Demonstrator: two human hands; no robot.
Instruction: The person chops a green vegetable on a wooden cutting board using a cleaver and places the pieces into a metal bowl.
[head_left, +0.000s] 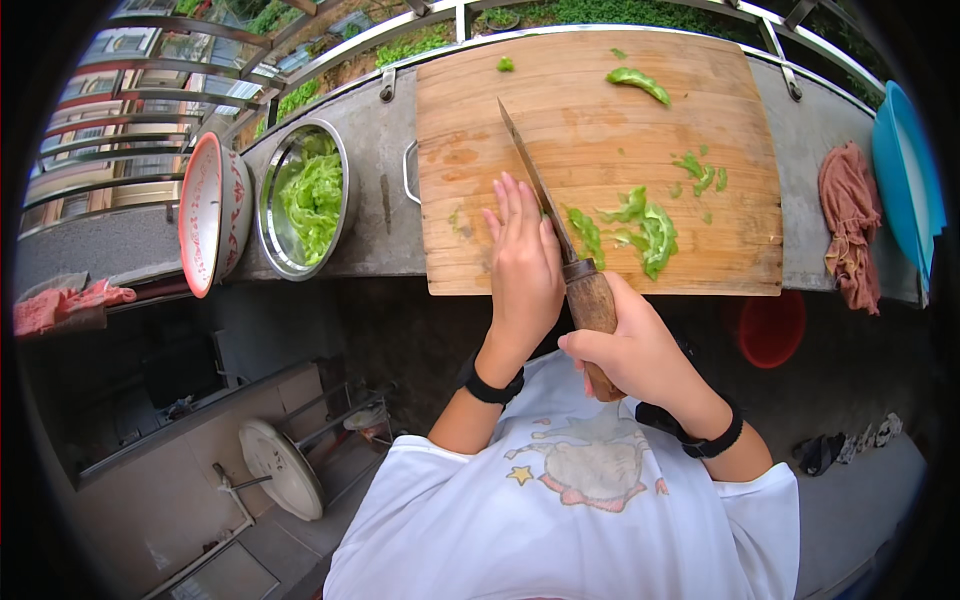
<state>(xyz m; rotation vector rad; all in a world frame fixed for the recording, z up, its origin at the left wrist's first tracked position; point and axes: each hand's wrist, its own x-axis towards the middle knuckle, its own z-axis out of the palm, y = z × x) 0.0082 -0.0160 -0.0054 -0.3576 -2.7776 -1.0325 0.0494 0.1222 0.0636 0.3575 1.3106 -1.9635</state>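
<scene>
My right hand (645, 352) grips the worn wooden handle of a kitchen knife (592, 307). Its long blade points away from me over a wooden cutting board (540, 82), tilted a little to the left. My left hand (525, 262) lies along the blade's left side with straight fingers, the thumb close to or touching the blade; its palm is hidden. Just right of the blade are thin green slices, apparently bitter melon (654, 232). Smaller green scraps (701, 172) are scattered on the right, and one curved slice (637, 82) lies near the far edge.
Left of the board, a stainless steel bowl (341, 157) contains green slices, beside a red-rimmed enamel basin (202, 225). A brownish-pink cloth (851, 217) and a blue basin (904, 180) are on the ledge's right. Metal railing (465, 21) runs behind. Below stands a red bucket (772, 330).
</scene>
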